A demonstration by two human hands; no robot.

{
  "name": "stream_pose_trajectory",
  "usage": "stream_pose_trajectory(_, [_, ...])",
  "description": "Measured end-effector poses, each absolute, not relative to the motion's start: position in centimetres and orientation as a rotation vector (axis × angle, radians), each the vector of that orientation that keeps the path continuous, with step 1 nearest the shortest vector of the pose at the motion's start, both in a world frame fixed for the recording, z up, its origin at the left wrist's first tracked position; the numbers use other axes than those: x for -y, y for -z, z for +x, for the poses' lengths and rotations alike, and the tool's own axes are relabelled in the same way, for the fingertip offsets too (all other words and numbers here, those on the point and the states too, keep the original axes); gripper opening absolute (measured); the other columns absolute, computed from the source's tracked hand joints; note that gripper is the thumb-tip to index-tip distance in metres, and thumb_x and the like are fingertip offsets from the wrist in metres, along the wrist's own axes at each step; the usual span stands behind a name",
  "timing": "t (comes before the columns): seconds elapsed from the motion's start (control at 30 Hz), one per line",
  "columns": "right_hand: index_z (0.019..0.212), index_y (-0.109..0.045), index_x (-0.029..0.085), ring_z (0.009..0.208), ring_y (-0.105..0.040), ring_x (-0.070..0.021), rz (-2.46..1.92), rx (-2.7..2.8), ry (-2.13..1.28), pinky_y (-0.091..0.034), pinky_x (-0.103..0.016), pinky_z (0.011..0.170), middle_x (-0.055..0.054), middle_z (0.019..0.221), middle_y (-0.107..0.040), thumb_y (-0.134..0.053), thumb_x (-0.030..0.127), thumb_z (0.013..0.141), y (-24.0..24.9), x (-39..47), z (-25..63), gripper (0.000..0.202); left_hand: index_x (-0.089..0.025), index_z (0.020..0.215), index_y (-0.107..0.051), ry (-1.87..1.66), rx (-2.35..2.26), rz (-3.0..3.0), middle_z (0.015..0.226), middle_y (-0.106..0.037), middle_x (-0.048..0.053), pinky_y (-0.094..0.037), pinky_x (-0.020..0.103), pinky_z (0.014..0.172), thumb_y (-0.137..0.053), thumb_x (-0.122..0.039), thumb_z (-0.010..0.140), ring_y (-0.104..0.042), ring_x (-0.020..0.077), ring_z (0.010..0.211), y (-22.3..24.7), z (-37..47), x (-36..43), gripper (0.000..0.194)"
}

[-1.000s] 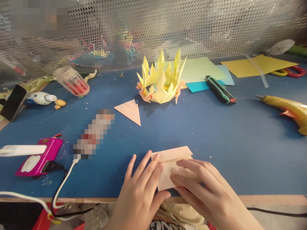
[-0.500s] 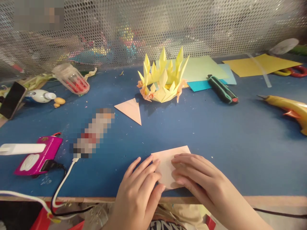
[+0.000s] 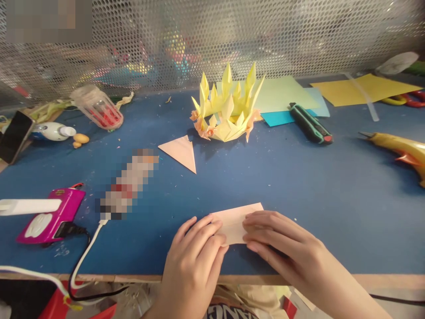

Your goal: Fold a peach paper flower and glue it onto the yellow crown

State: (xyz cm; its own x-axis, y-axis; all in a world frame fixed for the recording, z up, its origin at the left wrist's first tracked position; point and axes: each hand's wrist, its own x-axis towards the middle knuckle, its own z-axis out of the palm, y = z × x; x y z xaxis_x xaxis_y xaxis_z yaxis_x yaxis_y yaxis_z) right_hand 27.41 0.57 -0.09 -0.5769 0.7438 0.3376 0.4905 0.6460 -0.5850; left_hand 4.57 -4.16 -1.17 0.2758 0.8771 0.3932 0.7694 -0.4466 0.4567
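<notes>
Near the table's front edge lies a sheet of pale pink paper [image 3: 236, 223], with its lower edge folded up so that it forms a wide, short strip. My left hand [image 3: 197, 252] grips its left end, fingertips on top and thumb at the lower edge. At the right end my right hand [image 3: 282, 241] holds it the same way, fingers above and thumb below. Parts of both ends are hidden under my fingers. Farther back sits a folded pink paper triangle [image 3: 182, 153]. Behind that stands a yellow folded-paper crown [image 3: 227, 110] with orange paper flowers around its base.
A green box cutter [image 3: 310, 123] lies by the green paper sheet [image 3: 279, 95]. On the right is a yellow glue gun [image 3: 398, 148]. A magenta power strip [image 3: 55, 215] with cables and a clear jar [image 3: 98, 108] are on the left. Perforated metal mesh [image 3: 212, 40] rises behind.
The pink paper's lower edge has been folded upward, so the sheet looks shorter. Both hands stay at its ends, the right one shifted slightly right. The view has moved slightly.
</notes>
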Motion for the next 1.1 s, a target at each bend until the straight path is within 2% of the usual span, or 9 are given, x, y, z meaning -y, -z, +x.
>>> stream_pose_trajectory(0.2, [0.092,-0.071,0.021,0.076,-0.065,-0.0171,-1.082,2.232,-0.495,-0.056,-0.03,0.067,-0.005,0.088,-0.071,-0.052,0.018,0.103,-0.2,-0.6,25.5,0.022,-0.02,0.109,-0.064,-1.041,-1.575,2.273,0.108,-0.078,0.005,-0.056,0.035,0.099,-0.059,-0.012,0.1,-0.073,0.0208,0.111,1.0,5.3,3.7,0.013])
stream_pose_trajectory(0.3, [0.089,-0.07,0.021,0.072,-0.063,-0.0156,-1.133,2.201,-0.453,-0.054,-0.028,0.062,-0.004,0.085,-0.069,-0.053,0.017,0.102,-0.1,-0.6,25.1,0.022,-0.018,0.11,-0.064,-1.103,-1.613,2.269,0.104,-0.078,0.005,-0.056,0.034,0.095,-0.06,-0.01,0.098,-0.074,0.0204,0.105,0.9,5.8,3.3,0.014])
stream_pose_trajectory(0.43, [0.092,-0.069,0.022,0.073,-0.063,-0.0148,-1.168,2.146,-0.469,-0.053,-0.027,0.065,-0.003,0.086,-0.068,-0.056,0.018,0.102,0.8,-0.3,25.0,0.017,-0.017,0.105,-0.068,-1.091,-1.586,2.356,0.104,-0.078,0.005,-0.055,0.033,0.094,-0.059,-0.008,0.099,-0.074,0.0212,0.106,1.1,5.9,3.3,0.014])
stream_pose_trajectory(0.5, [0.095,-0.07,0.023,0.075,-0.063,-0.0153,-1.192,2.128,-0.491,-0.053,-0.028,0.068,-0.003,0.088,-0.068,-0.057,0.02,0.102,1.3,-0.2,25.1,0.015,-0.016,0.105,-0.071,-1.068,-1.546,2.436,0.11,-0.079,0.006,-0.055,0.034,0.096,-0.056,-0.005,0.1,-0.074,0.0221,0.109,1.4,5.7,3.6,0.019])
stream_pose_trajectory(0.57, [0.098,-0.07,0.025,0.078,-0.064,-0.0158,-1.223,2.117,-0.533,-0.053,-0.028,0.069,-0.002,0.09,-0.068,-0.057,0.021,0.102,1.7,-0.1,25.1,0.014,-0.013,0.113,-0.072,-1.027,-1.502,2.537,0.119,-0.078,0.008,-0.053,0.034,0.1,-0.052,-0.005,0.101,-0.072,0.0226,0.116,1.7,5.5,4.2,0.024])
stream_pose_trajectory(0.67, [0.099,-0.069,0.026,0.079,-0.065,-0.0162,-1.257,2.094,-0.592,-0.053,-0.028,0.069,-0.002,0.091,-0.069,-0.059,0.023,0.101,1.9,0.0,25.2,0.011,-0.009,0.125,-0.069,-0.899,-1.465,2.646,0.131,-0.074,0.009,-0.047,0.035,0.11,-0.051,-0.01,0.104,-0.066,0.0223,0.128,2.2,5.1,5.2,0.027])
stream_pose_trajectory(0.83, [0.098,-0.068,0.026,0.082,-0.068,-0.017,-1.324,2.046,-0.583,-0.055,-0.027,0.072,-0.001,0.094,-0.071,-0.063,0.025,0.099,1.6,0.0,25.3,0.005,-0.009,0.137,-0.062,-0.753,-1.494,2.688,0.145,-0.065,0.007,-0.036,0.037,0.121,-0.045,-0.018,0.108,-0.054,0.0214,0.141,2.7,4.9,6.3,0.035])
stream_pose_trajectory(1.0, [0.096,-0.069,0.026,0.082,-0.069,-0.0154,-1.34,2.021,-0.553,-0.055,-0.024,0.072,0.0,0.092,-0.071,-0.066,0.024,0.097,1.6,-0.2,25.0,0.004,-0.007,0.143,-0.058,-0.581,-1.49,2.763,0.152,-0.059,0.009,-0.029,0.036,0.124,-0.044,-0.031,0.11,-0.049,0.0214,0.145,2.6,4.4,6.5,0.043])
stream_pose_trajectory(1.1, [0.094,-0.069,0.026,0.08,-0.069,-0.0144,-1.354,2.012,-0.54,-0.054,-0.023,0.07,0.001,0.089,-0.07,-0.066,0.026,0.097,1.6,-0.2,24.9,0.004,-0.006,0.145,-0.055,-0.455,-1.479,2.851,0.154,-0.056,0.01,-0.019,0.038,0.129,-0.048,-0.044,0.108,-0.048,0.0226,0.145,2.4,4.3,6.6,0.054])
